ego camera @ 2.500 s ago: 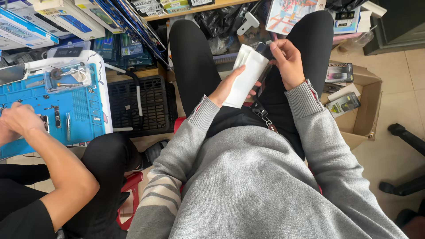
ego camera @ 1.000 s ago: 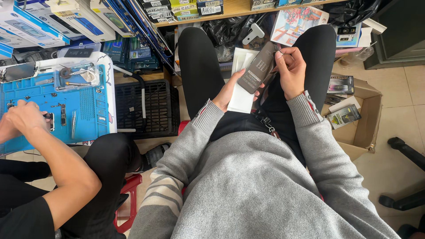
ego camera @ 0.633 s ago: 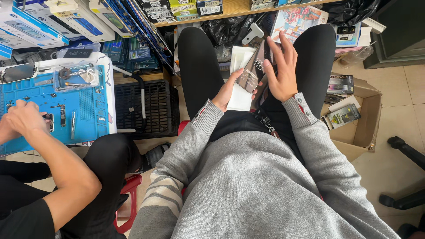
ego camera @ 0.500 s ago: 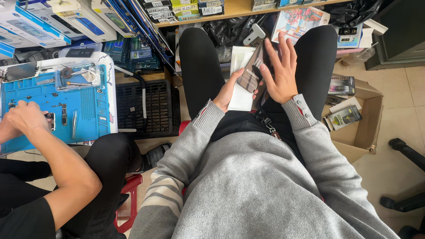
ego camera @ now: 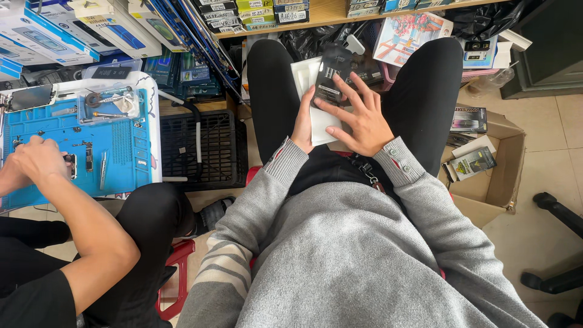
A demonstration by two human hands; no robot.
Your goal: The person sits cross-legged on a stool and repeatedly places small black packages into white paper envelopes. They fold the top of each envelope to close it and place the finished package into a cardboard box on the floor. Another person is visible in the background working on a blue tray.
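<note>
Head view: right hand (ego camera: 358,118), previously pinching the dark film sheet (ego camera: 331,76), now presses it flat, fingers spread. Left hand (ego camera: 303,121) grips the white packet (ego camera: 313,115) beneath.

Dark grey pouch (ego camera: 331,76) w/ pale label on white card (ego camera: 316,115). Sweater (ego camera: 358,255) grey, cuffs ribbed, sleeve striped white. Trousers (ego camera: 270,85) black. Co-worker's mat (ego camera: 73,149) bright blue, crate (ego camera: 200,146) black.

Beige tiled floor (ego camera: 546,164), wooden shelf (ego camera: 328,13), open cardboard box (ego camera: 495,191), daylight
</note>
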